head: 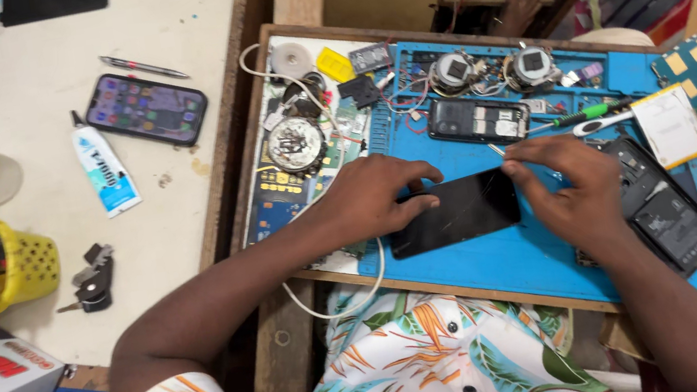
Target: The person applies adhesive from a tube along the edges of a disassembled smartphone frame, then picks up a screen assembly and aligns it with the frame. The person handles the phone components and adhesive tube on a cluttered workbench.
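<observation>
A black phone screen panel (458, 213) lies flat on the blue repair mat (508, 259). My left hand (372, 197) presses on the panel's left end with its fingers spread over the top edge. My right hand (567, 189) holds the panel's right end, thumb and fingers at its upper right corner. Just right of my right hand lies an opened phone body (673, 214) with its battery showing.
A small keypad phone (476, 120), a green-handled screwdriver (587, 113), tweezers (603, 124) and several small parts sit at the back of the mat. On the white table to the left lie a smartphone (145, 109), a glue tube (105, 169), a pen (144, 67), keys (92, 283) and a yellow basket (16, 272).
</observation>
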